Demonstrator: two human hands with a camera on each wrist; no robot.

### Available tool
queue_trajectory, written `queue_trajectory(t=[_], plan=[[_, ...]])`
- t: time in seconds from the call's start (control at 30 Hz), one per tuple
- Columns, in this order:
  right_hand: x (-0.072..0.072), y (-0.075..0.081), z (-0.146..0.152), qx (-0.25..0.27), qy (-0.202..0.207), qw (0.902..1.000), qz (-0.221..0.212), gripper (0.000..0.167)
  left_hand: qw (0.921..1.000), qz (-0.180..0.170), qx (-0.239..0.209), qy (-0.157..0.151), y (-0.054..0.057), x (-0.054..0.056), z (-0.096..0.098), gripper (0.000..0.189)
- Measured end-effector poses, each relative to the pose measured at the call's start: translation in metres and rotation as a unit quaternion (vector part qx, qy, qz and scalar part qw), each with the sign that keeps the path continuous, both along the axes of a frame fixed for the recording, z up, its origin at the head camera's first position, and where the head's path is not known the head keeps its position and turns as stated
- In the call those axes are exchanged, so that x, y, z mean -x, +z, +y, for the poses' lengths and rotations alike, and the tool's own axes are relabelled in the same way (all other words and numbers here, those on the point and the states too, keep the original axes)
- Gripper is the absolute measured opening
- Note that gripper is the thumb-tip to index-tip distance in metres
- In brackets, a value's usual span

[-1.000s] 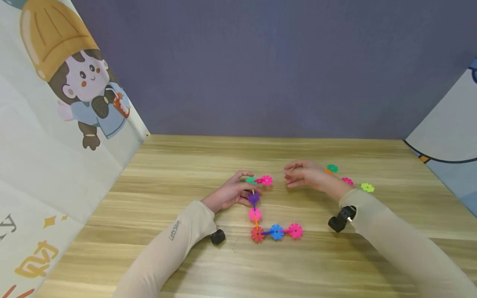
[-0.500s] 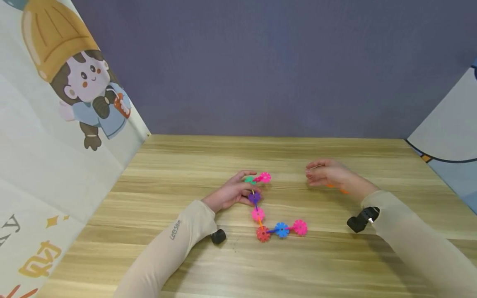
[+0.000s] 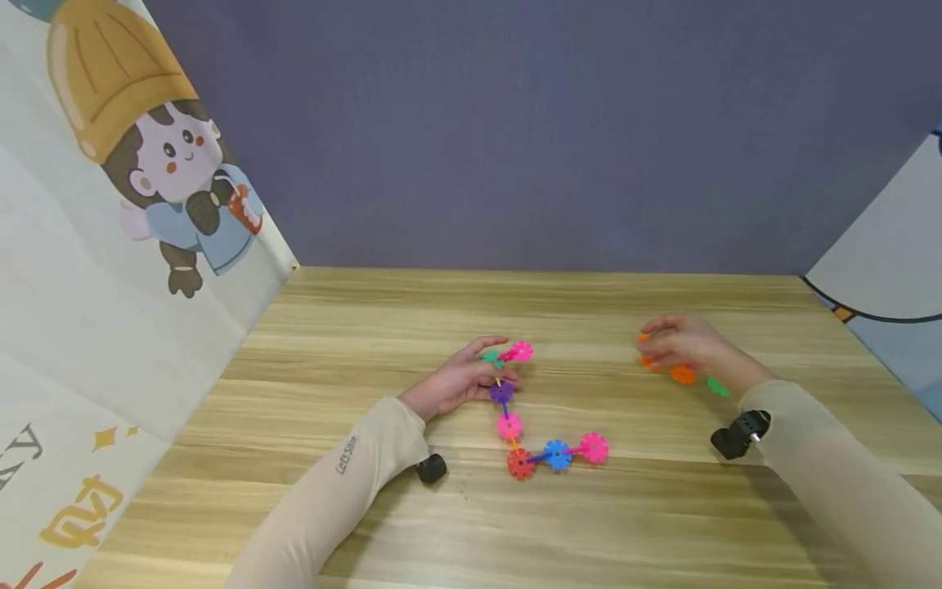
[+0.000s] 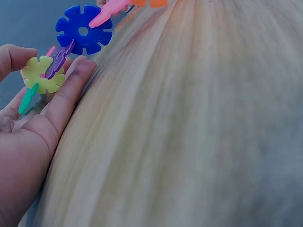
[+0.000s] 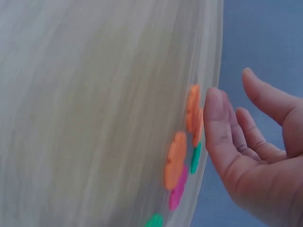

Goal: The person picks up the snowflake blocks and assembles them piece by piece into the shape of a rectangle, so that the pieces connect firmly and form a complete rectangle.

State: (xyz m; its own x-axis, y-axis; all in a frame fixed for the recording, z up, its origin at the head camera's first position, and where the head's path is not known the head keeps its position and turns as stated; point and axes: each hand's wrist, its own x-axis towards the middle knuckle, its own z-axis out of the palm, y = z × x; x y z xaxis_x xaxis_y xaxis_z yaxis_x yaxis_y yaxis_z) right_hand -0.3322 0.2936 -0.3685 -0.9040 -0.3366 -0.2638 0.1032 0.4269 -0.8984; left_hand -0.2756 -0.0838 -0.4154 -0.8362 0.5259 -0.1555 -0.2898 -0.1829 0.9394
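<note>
While the left hand (image 3: pixel 464 380) pinches a chain of linked discs (image 3: pixel 504 427) running past its fingers, the right hand (image 3: pixel 688 345), relaxed and empty, hovers beside loose discs (image 3: pixel 688 376) apparently left to join.

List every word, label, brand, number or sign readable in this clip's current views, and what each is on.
"Lets Slim", on the left sleeve; small, second word less certain.
"y", on the wall sheet; preceding letter cut off by the frame edge.
Yellow lettering, same sheet: too stylised to read.
Plastic discs: no legible text.
</note>
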Motion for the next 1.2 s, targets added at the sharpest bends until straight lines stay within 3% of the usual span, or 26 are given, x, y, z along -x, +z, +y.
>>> queue_trajectory(t=[0.37,0.7,0.93,1.2], plan=[[0.016,-0.002,0.014,-0.111,-0.007,0.9925,0.051,0.059,0.9998,-0.012,-0.007,0.013,0.001,0.008,0.002,0.079],[0.034,-0.004,0.014,-0.149,0.021,0.9865,0.065,0.059,0.9996,-0.008,0.0,0.026,0.0,0.016,0.003,0.077],[0.036,-0.001,0.006,-0.202,0.029,0.9763,0.073,0.055,0.9996,-0.009,-0.003,0.028,0.0,0.016,0.004,0.068],[0.033,0.007,0.002,-0.222,0.05,0.9709,0.076,0.046,0.9997,-0.002,-0.002,0.023,0.0,0.015,0.002,0.057]])
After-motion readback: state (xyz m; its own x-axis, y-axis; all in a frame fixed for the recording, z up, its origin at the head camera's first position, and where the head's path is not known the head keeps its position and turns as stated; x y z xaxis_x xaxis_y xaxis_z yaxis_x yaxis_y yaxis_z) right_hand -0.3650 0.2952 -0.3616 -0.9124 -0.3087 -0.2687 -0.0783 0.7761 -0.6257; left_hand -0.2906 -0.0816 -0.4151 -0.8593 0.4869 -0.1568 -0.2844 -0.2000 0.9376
